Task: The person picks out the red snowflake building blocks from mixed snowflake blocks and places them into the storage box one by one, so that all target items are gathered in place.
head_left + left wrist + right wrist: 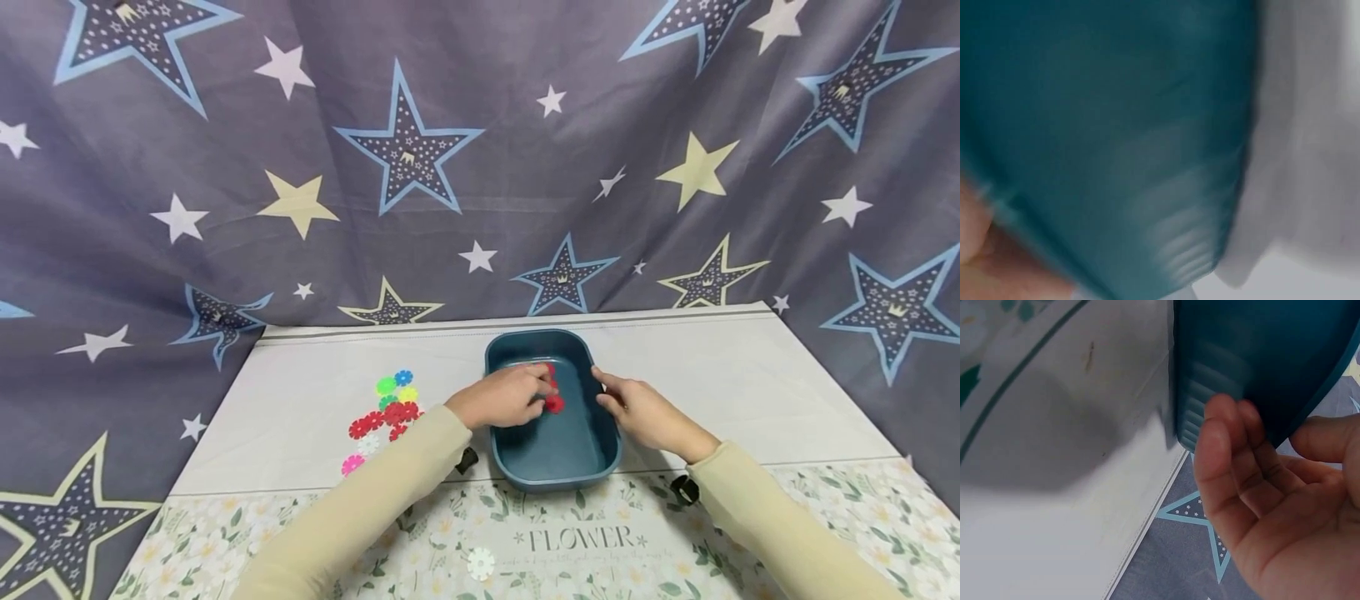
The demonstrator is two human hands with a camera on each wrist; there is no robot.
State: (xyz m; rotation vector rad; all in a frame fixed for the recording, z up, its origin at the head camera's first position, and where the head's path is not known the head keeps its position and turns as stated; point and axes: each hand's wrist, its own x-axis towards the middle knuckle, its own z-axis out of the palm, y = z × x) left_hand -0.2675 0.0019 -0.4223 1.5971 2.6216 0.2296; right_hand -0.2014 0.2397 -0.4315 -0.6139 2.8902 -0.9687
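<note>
My left hand (510, 396) reaches over the left rim of a dark teal plastic bin (555, 450), fingers bent down inside it. Red flower-shaped plastic discs (554, 404) lie at those fingers; whether any is pinched is hidden. At the right side of the bin my right hand (637, 410) holds the rim. The right wrist view shows its thumb (1322, 439) by the rim and the other fingers against the outer wall. In the left wrist view the bin's outer side (1116, 137) fills most of the picture, blurred, with part of the hand at lower left.
Left of the bin lie loose discs: several red ones (393, 413), a pink one (352, 464), a white one (368, 444), a blue one (403, 377), green and yellow ones. Another white disc (481, 563) sits on the floral cloth. A starry curtain (480, 167) hangs behind the table.
</note>
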